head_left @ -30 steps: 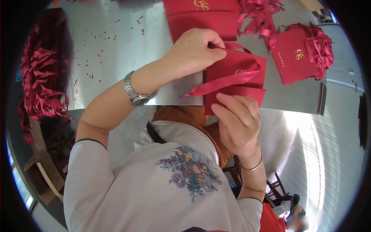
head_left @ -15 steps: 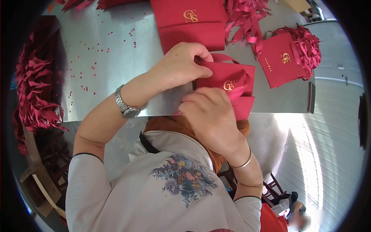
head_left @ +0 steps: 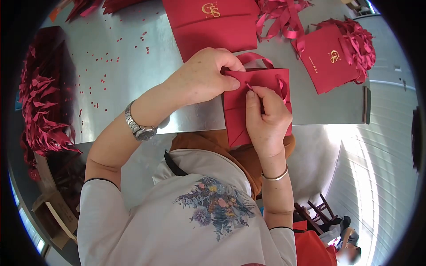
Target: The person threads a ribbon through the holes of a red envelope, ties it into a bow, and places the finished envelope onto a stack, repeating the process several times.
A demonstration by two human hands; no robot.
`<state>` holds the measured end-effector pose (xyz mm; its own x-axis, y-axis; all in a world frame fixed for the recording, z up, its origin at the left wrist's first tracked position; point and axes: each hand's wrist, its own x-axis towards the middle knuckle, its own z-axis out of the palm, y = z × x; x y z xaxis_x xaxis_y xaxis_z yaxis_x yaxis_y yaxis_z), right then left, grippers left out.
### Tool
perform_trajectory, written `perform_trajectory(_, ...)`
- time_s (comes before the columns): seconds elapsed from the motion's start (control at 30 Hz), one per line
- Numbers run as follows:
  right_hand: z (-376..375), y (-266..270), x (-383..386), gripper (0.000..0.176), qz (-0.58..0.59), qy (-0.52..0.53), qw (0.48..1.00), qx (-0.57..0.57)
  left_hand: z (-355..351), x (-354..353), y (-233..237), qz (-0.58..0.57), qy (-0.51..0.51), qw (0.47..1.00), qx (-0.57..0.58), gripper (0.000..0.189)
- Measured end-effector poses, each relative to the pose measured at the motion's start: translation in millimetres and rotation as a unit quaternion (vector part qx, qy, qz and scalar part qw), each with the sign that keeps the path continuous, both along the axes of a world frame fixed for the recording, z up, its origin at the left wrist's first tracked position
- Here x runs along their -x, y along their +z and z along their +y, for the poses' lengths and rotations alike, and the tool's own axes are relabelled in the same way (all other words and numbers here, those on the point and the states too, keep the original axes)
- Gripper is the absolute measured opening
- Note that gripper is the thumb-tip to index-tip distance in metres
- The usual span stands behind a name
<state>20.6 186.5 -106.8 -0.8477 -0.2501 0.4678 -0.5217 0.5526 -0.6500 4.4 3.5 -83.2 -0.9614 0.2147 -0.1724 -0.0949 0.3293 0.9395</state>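
A small red paper gift bag (head_left: pixel 235 117) hangs partly over the near edge of the metal table. My left hand (head_left: pixel 208 73) grips its top left corner, thumb on the front and fingers tucked behind or inside. A red ribbon handle (head_left: pixel 257 56) arches behind the bag's mouth, and another ribbon piece passes through the front at the right. At the front's left hole, my right hand (head_left: pixel 270 117) pinches a ribbon end between thumb and forefinger. That hand hides the bag's gold print.
Flat red bags (head_left: pixel 213 33) lie at the far side, beside loose ribbons (head_left: pixel 284 20). Bags with ribbon handles (head_left: pixel 326 57) are stacked at right, more ribboned bags (head_left: pixel 42 111) at left. Red paper dots (head_left: pixel 104 80) dot the table. Another person (head_left: pixel 348 241) is at lower right.
My right hand has moved up and right from the bag's lower left and now pinches at the front hole. The bag's lower part has swung down and left. My left hand keeps its hold.
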Motion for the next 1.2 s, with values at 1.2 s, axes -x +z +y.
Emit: perform_trajectory(1.2,-19.1,35.0,11.2,0.015,0.035,-0.013,0.946,-0.323,11.7,-10.9,-7.6,0.182,0.040,0.977,0.107,0.017)
